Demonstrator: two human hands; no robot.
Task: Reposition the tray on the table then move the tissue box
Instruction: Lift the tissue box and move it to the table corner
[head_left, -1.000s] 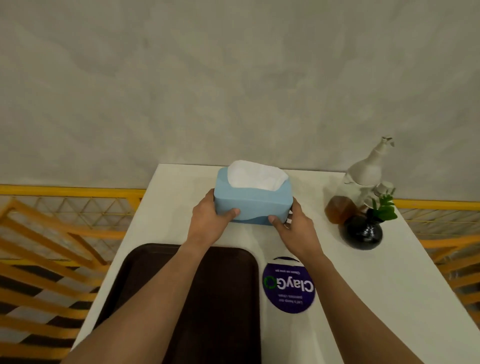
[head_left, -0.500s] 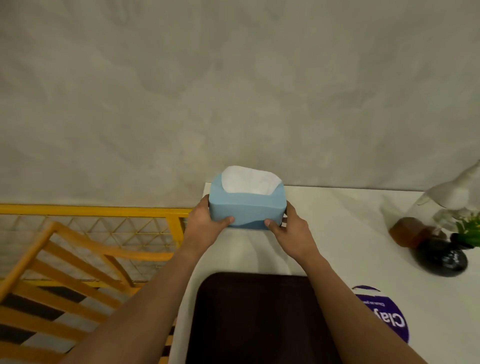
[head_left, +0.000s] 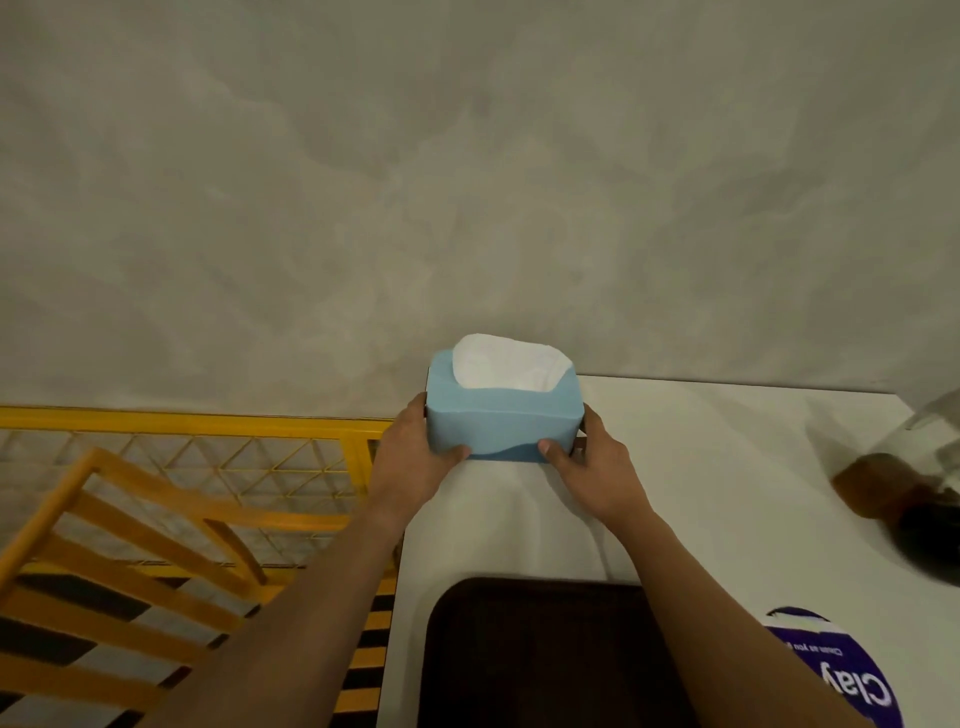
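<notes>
Café: branded table (head_left: 727, 467), yellow railing (head_left: 197, 421)

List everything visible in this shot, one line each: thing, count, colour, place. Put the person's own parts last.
tissue box: 1, light blue with white tissue on top, far left corner of the table, held at both ends
tray: 1, dark brown, near side of the table, below the box
table: 1, white, against the wall
round sticker: 1, purple with white lettering, on the table right of the tray
blurred objects: count unclear, brown and black, right edge of the table
railing: 1, yellow, left of the table
wall: 1, grey, behind the table
left hand: 1, gripping the box's left end
right hand: 1, gripping the box's right end
</notes>
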